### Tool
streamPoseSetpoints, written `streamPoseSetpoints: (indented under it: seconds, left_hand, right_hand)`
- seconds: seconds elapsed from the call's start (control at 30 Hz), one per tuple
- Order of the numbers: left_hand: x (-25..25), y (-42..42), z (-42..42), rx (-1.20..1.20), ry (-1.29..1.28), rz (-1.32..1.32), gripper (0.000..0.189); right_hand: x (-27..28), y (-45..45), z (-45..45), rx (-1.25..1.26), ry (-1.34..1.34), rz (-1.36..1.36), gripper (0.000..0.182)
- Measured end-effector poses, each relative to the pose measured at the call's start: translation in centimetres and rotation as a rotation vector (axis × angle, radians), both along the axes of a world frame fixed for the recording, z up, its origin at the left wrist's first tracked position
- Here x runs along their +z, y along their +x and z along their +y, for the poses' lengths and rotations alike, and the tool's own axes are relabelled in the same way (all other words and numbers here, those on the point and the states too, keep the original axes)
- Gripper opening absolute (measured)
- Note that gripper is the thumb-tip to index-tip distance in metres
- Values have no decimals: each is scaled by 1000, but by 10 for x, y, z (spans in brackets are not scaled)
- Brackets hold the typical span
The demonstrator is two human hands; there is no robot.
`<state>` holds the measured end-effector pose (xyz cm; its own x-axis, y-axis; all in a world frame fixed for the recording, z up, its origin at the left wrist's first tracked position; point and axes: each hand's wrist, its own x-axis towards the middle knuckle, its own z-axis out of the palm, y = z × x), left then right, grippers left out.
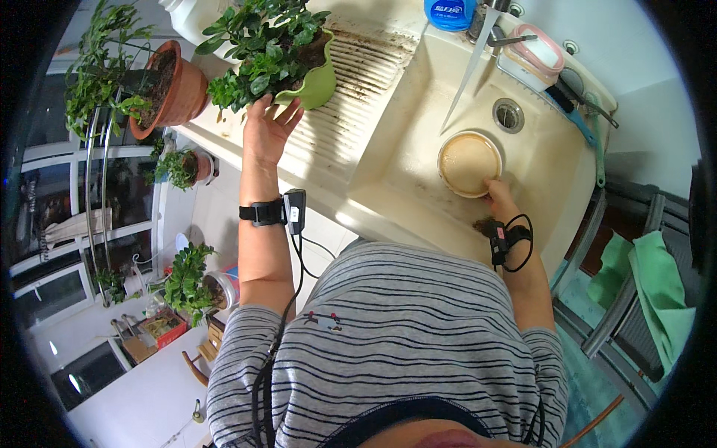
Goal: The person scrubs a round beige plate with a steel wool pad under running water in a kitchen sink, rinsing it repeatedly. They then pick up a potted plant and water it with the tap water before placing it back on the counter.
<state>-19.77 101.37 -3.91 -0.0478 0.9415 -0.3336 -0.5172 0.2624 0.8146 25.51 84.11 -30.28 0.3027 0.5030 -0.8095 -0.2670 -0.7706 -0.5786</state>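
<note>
At the sink's ribbed drainboard (358, 106), my left hand (271, 126) reaches up to a leafy plant (263, 61) in a light green pot (319, 87). Its fingers are spread beside the low leaves and pot rim; the exact contact is partly hidden. In the cream sink basin (403, 151), my right hand (500, 197) grips the near rim of a round, shallow dish (469, 162) with a brownish inside. A stream of water (468, 73) falls from the faucet (498, 8) and lands just beyond the dish. The drain (508, 116) lies to the dish's upper right.
Dark soil (369, 50) is scattered over the drainboard. Left of the green pot stands a terracotta-coloured pot (182, 92) with another plant. A blue bottle (450, 14), a pink-lidded container (532, 53) and brushes (577, 117) line the sink's rim. A folded metal frame (616, 285) stands at right.
</note>
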Motion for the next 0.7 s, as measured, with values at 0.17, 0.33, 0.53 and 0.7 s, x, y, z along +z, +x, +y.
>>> streamPoseSetpoints:
  seconds: [0.17, 0.33, 0.53, 0.7]
  left_hand:
    - [0, -12, 9, -96, -40, 3, 30]
    - [-1, -23, 10, -169, 11, -32, 21]
    - [7, -37, 22, -199, -29, -46, 9]
    - [1, -67, 52, -341, -71, -25, 12]
  right_hand:
    - [62, 12, 34, 272, 208, -642, 47]
    - [216, -36, 96, -278, 614, 194, 42]
    - [273, -76, 159, -43, 810, 346, 45]
    - [313, -132, 197, -364, 733, 631, 51]
